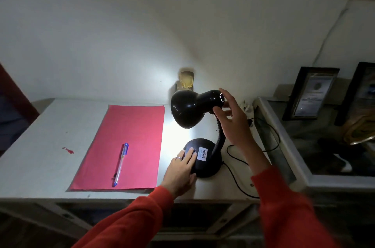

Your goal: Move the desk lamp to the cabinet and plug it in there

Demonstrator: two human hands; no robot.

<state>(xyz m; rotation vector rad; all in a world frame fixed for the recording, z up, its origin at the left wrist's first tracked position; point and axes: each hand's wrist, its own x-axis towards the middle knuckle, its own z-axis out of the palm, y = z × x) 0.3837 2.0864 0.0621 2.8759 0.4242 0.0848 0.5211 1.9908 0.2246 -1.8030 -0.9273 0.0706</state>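
Note:
A black desk lamp [211, 158] stands lit on the right part of a white table [46, 146]. Its shade [186, 109] points down and to the left, throwing light on the tabletop. My left hand [181, 170] lies flat on the left of the round base, fingertips by the switch near a white label. My right hand [233, 117] is spread open beside the back of the shade and the flexible neck, touching or nearly touching them. The lamp's black cord [239, 184] loops off the table's right side.
A red sheet of paper [125, 146] with a blue pen [120, 164] on it lies left of the lamp. A wall socket with a gold cover [185, 80] is behind the shade. To the right is a glass-topped cabinet [304, 168] with framed pictures [310, 93].

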